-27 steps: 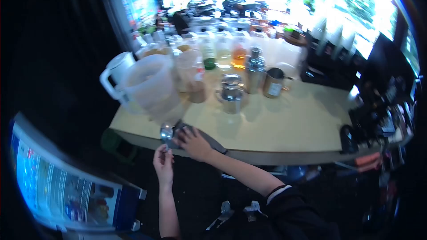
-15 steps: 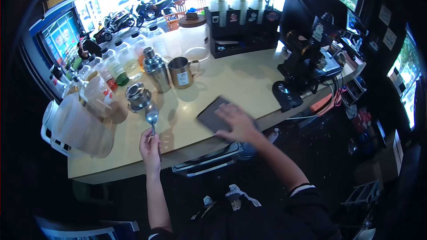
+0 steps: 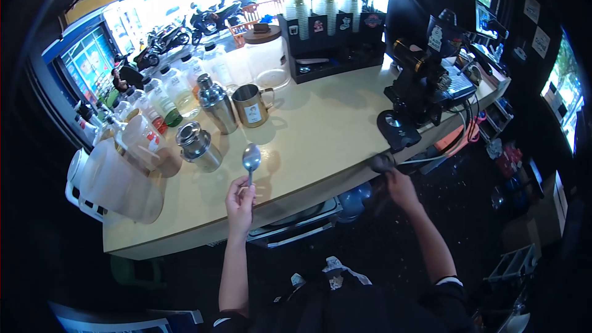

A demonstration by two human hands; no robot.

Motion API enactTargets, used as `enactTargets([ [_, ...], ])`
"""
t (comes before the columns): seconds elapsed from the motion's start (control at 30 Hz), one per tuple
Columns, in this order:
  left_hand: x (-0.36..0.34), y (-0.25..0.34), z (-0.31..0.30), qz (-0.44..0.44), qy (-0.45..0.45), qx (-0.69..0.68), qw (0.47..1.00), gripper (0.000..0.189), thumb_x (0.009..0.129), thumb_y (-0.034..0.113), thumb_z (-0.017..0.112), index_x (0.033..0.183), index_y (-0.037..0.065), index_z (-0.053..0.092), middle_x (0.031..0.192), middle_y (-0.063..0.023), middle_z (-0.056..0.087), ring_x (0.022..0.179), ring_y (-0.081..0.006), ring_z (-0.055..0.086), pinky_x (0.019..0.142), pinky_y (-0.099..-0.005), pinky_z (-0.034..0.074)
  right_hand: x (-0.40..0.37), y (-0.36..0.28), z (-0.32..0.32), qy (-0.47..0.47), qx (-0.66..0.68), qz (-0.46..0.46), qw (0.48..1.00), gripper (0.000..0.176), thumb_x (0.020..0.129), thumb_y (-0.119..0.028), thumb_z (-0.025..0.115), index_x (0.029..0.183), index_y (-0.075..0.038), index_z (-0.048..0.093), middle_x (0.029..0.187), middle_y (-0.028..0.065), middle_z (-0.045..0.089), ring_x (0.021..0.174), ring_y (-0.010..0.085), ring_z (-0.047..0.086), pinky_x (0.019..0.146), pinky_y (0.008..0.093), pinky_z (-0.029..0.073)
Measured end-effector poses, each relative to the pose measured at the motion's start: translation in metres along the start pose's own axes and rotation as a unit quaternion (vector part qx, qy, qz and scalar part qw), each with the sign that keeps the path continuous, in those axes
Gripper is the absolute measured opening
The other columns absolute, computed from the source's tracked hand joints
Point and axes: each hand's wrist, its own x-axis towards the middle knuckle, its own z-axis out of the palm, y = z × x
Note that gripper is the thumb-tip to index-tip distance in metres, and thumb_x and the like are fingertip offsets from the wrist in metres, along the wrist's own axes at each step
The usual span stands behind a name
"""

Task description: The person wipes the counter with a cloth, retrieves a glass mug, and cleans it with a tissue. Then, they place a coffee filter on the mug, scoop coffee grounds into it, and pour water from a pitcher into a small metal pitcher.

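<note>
My left hand [image 3: 240, 203] grips a metal spoon [image 3: 251, 159] by its handle, bowl end up, over the front part of the counter. Beyond it stand a steel cocktail shaker [image 3: 216, 108], a steel mug [image 3: 251, 111] with a white label, and a shorter steel shaker [image 3: 198, 148]. Over at the right, just past the counter's front edge, my right hand [image 3: 402, 190] is closed on a dark grey cloth [image 3: 381, 163], which hangs bunched and partly blurred below the coffee grinder [image 3: 410, 80].
Plastic pitchers [image 3: 123, 179] and several bottles [image 3: 176, 92] line the counter's left side. A lidded clear jar [image 3: 268, 58] stands beside a black cup holder [image 3: 339, 46] with stacked cups. A dark monitor [image 3: 425, 6] rises behind the grinder. The wooden counter [image 3: 314, 135] runs across.
My right hand has drawn the cloth off the countertop, to the right and past the front edge. My left hand has shifted right with the spoon, away from the short shaker.
</note>
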Motion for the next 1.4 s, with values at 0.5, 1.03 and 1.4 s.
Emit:
enactTargets([
  [0.5, -0.007, 0.014, -0.032, 0.002, 0.021, -0.039, 0.999, 0.024, 0.088, 0.009, 0.054, 0.11, 0.001, 0.049, 0.089, -0.0009, 0.053, 0.063, -0.0027, 0.047, 0.053, -0.0166, 0.039, 0.012, -0.217, 0.036, -0.043, 0.019, -0.344, 0.938, 0.039, 0.086, -0.026, 0.055, 0.117, -0.002, 0.05, 0.115, 0.017, 0.053, 0.105, 0.0343, 0.052, 0.088, 0.0388, 0.043],
  [1.03, 0.025, 0.0, -0.062, -0.063, -0.022, -0.076, 0.995, 0.023, 0.09, 0.005, 0.046, 0.113, 0.005, 0.042, 0.092, -0.004, 0.053, 0.064, -0.0052, 0.046, 0.05, -0.0183, 0.038, 0.202, -0.281, 0.145, 0.001, 0.129, -0.246, 0.96, 0.037, 0.084, -0.017, 0.052, 0.116, 0.001, 0.047, 0.118, 0.0213, 0.051, 0.103, 0.0326, 0.054, 0.088, 0.0388, 0.044],
  [1.4, 0.073, -0.004, 0.017, -0.04, -0.061, -0.061, 0.995, 0.021, 0.09, 0.005, 0.046, 0.11, 0.005, 0.044, 0.092, -0.005, 0.054, 0.061, -0.004, 0.045, 0.049, -0.0167, 0.037, 0.204, -0.213, 0.073, -0.03, 0.367, -0.139, 0.919, 0.026, 0.088, -0.025, 0.052, 0.09, 0.0, 0.053, 0.072, 0.0075, 0.056, 0.049, 0.013, 0.054, 0.046, 0.0263, 0.044],
])
